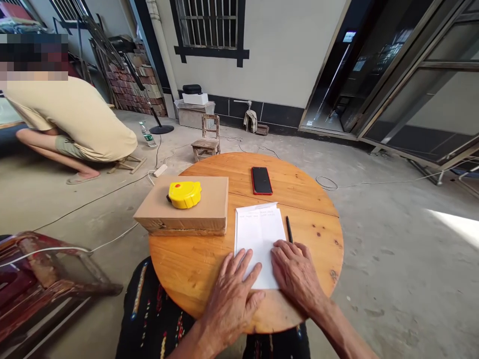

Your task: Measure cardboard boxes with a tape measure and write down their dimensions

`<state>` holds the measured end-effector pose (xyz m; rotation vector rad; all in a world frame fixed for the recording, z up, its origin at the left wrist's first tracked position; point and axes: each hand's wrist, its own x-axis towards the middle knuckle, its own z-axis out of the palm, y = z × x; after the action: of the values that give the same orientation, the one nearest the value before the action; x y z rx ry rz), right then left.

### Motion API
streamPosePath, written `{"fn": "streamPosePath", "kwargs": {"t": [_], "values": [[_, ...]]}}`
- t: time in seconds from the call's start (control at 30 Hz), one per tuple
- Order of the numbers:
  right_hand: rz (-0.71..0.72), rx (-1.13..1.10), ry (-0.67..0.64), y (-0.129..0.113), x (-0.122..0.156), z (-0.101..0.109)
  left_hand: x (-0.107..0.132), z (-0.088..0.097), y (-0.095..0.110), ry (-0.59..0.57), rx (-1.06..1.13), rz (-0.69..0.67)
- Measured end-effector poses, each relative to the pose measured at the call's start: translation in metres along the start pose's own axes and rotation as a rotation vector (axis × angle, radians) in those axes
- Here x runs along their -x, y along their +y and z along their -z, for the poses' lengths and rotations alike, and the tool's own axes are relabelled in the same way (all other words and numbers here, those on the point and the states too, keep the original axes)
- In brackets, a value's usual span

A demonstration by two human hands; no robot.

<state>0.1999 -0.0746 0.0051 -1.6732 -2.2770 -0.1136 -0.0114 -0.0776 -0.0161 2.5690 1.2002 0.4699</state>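
White sheets of paper (258,234) with faint writing near the top lie on a round wooden table (310,204). My left hand (234,289) rests with spread fingers on the paper's lower left edge. On the lower right edge lies my right hand (295,267), palm down, its fingers stretched out and slightly bent. A black pen (289,228) lies just beyond the right fingers, beside the paper. To the left, a yellow tape measure (184,194) sits on a closed cardboard box (213,199). A phone with a red edge (261,180) lies behind the paper.
A person (71,119) sits on a low stool at the left. Behind the table stand a small wooden chair (207,139) and a water bottle (147,134). A worn wooden chair (48,269) is near my left side. Cables (329,184) cross the concrete floor.
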Motion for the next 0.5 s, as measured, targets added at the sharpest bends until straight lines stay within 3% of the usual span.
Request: {"fn": "streamPosePath", "kwargs": {"t": [0.17,0.3,0.37,0.5], "values": [[0.024,-0.023,-0.033,0.008,-0.004,0.005,0.002,0.006,0.001,0.018,0.076,0.023],[0.076,-0.075,0.173,0.005,-0.024,0.016,0.006,0.009,0.002,0.082,0.142,0.024],[0.065,-0.149,0.250,-0.010,-0.048,0.028,0.006,0.008,0.002,0.127,0.153,0.023],[0.112,-0.314,0.192,-0.065,-0.115,0.049,0.005,-0.003,-0.004,0.180,0.147,0.009]]}}
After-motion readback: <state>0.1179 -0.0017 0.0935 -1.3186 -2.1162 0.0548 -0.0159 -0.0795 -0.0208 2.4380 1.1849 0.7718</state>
